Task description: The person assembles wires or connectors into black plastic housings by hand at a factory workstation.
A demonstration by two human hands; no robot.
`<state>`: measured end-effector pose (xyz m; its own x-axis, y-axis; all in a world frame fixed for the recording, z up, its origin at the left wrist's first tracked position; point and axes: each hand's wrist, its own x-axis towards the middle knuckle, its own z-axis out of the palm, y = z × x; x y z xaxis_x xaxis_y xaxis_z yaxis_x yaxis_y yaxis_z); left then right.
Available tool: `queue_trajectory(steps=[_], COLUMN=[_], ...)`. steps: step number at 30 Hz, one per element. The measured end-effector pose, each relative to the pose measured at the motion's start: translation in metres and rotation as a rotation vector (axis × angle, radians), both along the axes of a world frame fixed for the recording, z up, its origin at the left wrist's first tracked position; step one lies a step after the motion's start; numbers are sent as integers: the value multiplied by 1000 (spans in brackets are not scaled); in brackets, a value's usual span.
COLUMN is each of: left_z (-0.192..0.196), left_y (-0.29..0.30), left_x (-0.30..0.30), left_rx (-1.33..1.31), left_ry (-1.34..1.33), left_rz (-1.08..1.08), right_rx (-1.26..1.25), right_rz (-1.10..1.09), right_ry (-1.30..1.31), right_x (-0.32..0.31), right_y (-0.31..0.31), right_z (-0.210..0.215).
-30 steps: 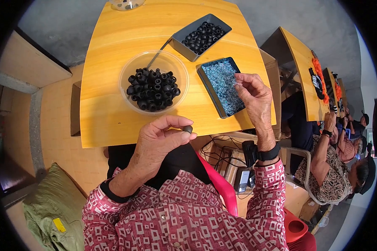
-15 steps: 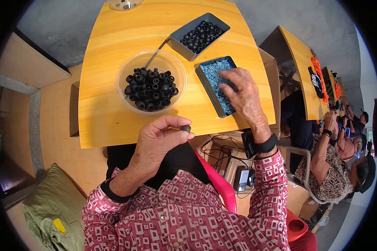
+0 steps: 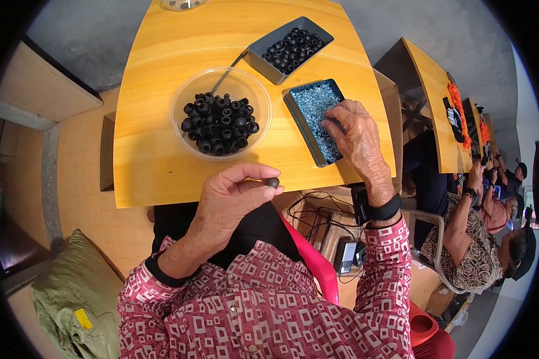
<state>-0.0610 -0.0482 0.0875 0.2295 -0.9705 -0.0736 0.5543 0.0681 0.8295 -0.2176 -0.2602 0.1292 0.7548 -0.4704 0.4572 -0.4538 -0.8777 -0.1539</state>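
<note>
My left hand (image 3: pixel 233 194), in front of the table edge, pinches a small black rounded piece (image 3: pixel 272 182) between thumb and fingertips. My right hand (image 3: pixel 360 134) is over the tray of small clear bluish pieces (image 3: pixel 317 102), its thumb and fingers drawn together at the pieces. Whatever those fingertips hold is hidden. To the left stands a clear round plastic tub (image 3: pixel 263 96), heaped with hollow black pieces (image 3: pixel 221 122) like the one in my left hand.
A grey tray (image 3: pixel 263 69) of similar black pieces lies at the back of the wooden table (image 3: pixel 144 173). A dark strip (image 3: pixel 229 70) runs from it to the tub. Cables and a box (image 3: pixel 344 254) are below. People (image 3: pixel 461 239) sit at tables on the right.
My right hand has shifted slightly right over the tray, and its spread fingers have closed together. My left hand still pinches the black piece.
</note>
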Motion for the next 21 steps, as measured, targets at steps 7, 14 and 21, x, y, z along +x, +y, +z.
queue_trajectory(steps=[7, 14, 21], left_z=[6, -5, 0], left_y=[-1, -5, -4], left_x=[0, -5, -2], left_rx=[-8, -125, -32], left_ry=[43, 29, 44], left_rz=[-6, 20, 8], right_rx=[-70, 44, 834], right_rz=[5, -1, 6], right_ry=[29, -135, -618], right_x=[4, -1, -10], right_y=[6, -2, 0], right_z=[1, -2, -2])
